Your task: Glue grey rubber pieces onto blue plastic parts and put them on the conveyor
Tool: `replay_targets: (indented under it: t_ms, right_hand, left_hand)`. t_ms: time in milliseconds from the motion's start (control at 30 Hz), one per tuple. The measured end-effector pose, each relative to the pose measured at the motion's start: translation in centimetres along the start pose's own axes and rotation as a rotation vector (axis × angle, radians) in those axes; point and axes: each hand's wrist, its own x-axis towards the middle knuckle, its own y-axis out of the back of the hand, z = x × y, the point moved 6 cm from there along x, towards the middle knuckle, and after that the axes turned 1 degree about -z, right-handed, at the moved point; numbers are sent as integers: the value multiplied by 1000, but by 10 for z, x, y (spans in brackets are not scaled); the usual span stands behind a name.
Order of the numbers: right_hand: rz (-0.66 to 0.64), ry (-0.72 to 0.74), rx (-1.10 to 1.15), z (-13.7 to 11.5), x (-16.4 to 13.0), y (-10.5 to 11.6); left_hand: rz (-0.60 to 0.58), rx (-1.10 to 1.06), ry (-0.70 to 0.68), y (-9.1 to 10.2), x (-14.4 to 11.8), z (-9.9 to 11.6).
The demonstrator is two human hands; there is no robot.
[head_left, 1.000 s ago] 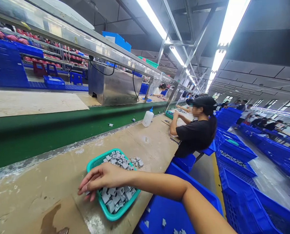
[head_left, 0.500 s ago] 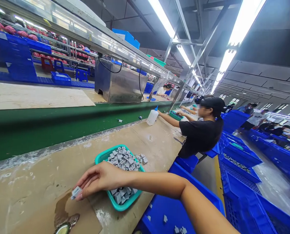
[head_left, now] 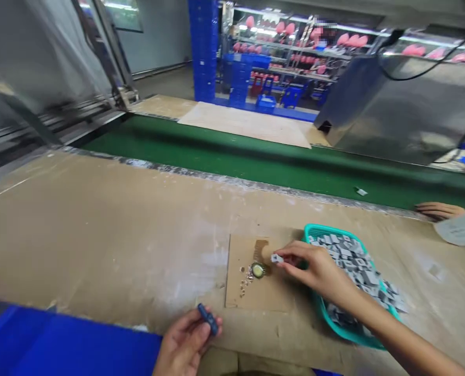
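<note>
My left hand (head_left: 187, 339) is near the front edge of the table, its thumb and fingers closed on a small dark blue elongated piece (head_left: 207, 318) whose kind I cannot tell. Between the fingertips of my right hand (head_left: 314, 266) is a small light grey block-shaped plastic part (head_left: 276, 258). It hovers beside a small round metal-rimmed dish (head_left: 258, 270) with a yellowish middle. The dish rests on a cardboard sheet (head_left: 236, 250) with a dark wet stain and several tiny shiny bits (head_left: 243, 287). Just right of it, a teal basket (head_left: 314, 230) holds many similar grey parts (head_left: 345, 253).
Beyond the table (head_left: 118, 235) runs a green conveyor belt (head_left: 216, 151) with a small light part (head_left: 360, 191) on it. Another person's hand (head_left: 441, 210) and a white bottle (head_left: 461, 228) are at the right. A blue bin (head_left: 79, 339) lies at the lower left.
The view has swung left and down from the aisle to the table. My right hand still holds a grey part, now near the round dish. My left hand has come into view.
</note>
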Motion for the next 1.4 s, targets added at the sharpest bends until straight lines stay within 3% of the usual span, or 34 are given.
replay_targets:
  t_ms: [200,400,500,667,800,1100,1300,1400]
  right_hand:
    - [-78,215,-171,-19,3,-25]
    - [-107,246,-201,-20,6,-39]
    - [-80,143,-93,-21,7,-33]
    - [-94,-212,320,-26,0,-22]
    - [-120,-306,512,-35,-11,-22]
    - [-127,-271,500,-38,-20,-29]
    - [-104,-127,327,-51,-14,-13]
    - [-75,-64,252,-47,3,-3]
  left_hand:
    - [-51,-39,8,-15,-6,-11]
    - [-91,-39,29,-17,-6,-18]
    - [-98,-6,2,-21,-4,-18]
    - [-163,-23,-25,-43,3,-20]
    - [-218,-114,-20,-64,6,-23]
    - [-206,-81,-62,-75,2,-24]
    - [-186,155,-134,-79,6,-15]
    - [-161,235,-176,-82,11,-3]
